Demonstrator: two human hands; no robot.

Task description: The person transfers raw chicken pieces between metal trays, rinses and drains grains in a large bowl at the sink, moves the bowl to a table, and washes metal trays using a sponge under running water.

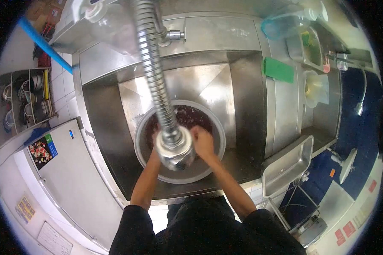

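A round, pale-rimmed tub (222, 140) sits in the steel sink, with dark reddish contents (195, 114) and cloudy liquid inside. I cannot make out what the contents are. Over its right half, my right hand (203, 143) is closed with fingers curled inward; whatever it grips is hidden. My left hand (155, 138) reaches into the tub's left side, mostly covered by the spray head (173, 146) of the tap. Its fingers do not show. The coiled metal hose (153, 63) hangs down between the camera and the tub.
The sink's steel walls (249, 102) surround the tub. On the right ledge lies a green scouring pad (278, 70), with a plastic jug (315, 88) beyond it. A steel pan (287, 166) rests at lower right. A white freezer (72, 170) stands left, near shelves of pans (27, 95).
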